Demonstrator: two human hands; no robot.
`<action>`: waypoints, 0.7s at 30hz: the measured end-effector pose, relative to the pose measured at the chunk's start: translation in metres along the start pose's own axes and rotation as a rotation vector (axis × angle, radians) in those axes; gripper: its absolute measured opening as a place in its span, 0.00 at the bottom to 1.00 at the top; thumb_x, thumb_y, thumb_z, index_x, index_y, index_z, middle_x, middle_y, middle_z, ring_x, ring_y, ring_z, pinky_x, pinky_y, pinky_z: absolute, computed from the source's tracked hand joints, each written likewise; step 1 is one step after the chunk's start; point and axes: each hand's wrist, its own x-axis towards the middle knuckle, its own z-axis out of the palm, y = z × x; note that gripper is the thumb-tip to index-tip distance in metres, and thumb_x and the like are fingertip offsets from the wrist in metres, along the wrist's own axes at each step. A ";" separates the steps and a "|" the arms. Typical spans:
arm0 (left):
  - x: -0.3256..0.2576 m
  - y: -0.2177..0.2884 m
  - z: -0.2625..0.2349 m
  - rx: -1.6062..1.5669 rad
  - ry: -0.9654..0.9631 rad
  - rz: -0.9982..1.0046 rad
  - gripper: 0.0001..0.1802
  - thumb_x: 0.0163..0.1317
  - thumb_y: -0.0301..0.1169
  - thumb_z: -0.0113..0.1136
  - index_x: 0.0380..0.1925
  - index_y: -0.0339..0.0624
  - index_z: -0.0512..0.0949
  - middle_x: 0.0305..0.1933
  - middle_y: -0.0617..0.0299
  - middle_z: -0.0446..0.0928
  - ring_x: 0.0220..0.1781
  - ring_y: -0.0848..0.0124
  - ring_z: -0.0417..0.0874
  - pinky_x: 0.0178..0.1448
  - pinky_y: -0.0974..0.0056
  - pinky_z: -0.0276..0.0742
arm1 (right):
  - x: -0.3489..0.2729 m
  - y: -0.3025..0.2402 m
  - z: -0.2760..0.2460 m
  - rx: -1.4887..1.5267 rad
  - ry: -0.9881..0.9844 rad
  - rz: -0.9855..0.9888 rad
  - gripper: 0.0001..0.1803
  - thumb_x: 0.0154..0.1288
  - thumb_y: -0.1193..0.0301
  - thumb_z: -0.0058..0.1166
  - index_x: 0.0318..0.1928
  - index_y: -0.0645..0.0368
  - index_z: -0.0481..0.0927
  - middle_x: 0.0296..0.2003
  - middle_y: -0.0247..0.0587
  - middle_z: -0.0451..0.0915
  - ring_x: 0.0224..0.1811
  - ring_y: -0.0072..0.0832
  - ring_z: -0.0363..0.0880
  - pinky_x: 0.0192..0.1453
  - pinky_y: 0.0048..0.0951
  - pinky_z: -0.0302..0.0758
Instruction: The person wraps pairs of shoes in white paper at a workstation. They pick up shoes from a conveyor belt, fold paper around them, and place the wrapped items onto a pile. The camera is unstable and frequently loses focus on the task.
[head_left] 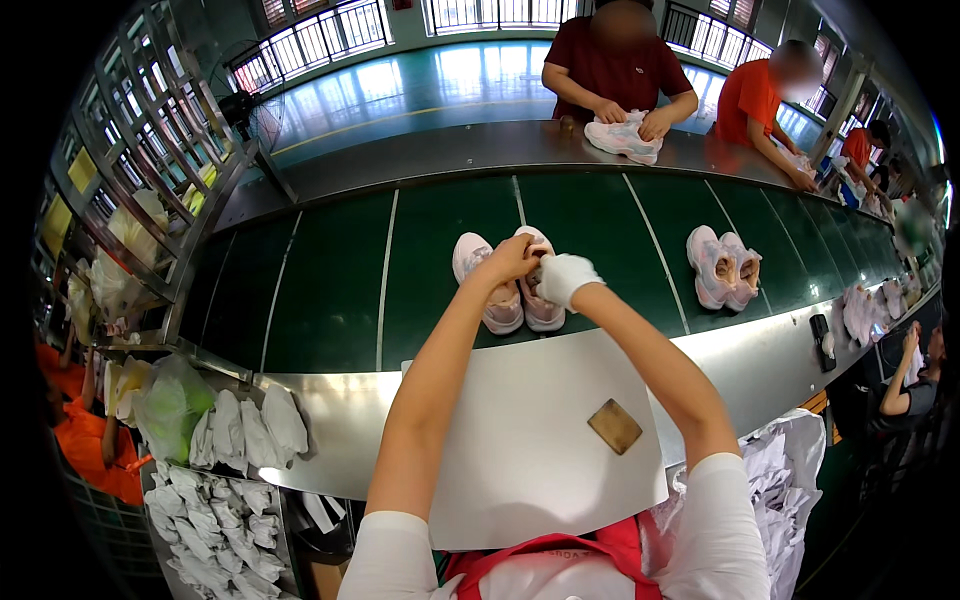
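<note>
A pair of pale pink and white sneakers sits on the green conveyor belt [440, 225] in front of me, toes pointing away. My bare left hand [510, 260] reaches across the left sneaker [472, 248] to the opening of the right sneaker [545, 312], its fingers closed on the upper near the tongue. My right hand [568, 280], in a white glove, is closed at the same opening from the right side. The fingertips meet there, and the exact part they pinch is partly hidden.
Further right on the belt stands another sneaker pair [722, 268]. A white board [520, 440] carrying a brown block [614, 426] lies nearest me. White paper-stuffed bundles [250, 430] line the left. Across the belt a co-worker [620, 70] handles a shoe; a metal rack [170, 170] rises left.
</note>
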 end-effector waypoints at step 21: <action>-0.107 0.076 -0.010 0.303 0.387 0.090 0.34 0.57 0.36 0.63 0.61 0.35 0.62 0.66 0.42 0.61 0.66 0.45 0.62 0.66 0.45 0.59 | -0.115 0.056 -0.005 0.648 0.486 0.163 0.34 0.56 0.61 0.61 0.61 0.59 0.66 0.52 0.53 0.76 0.53 0.45 0.77 0.54 0.38 0.74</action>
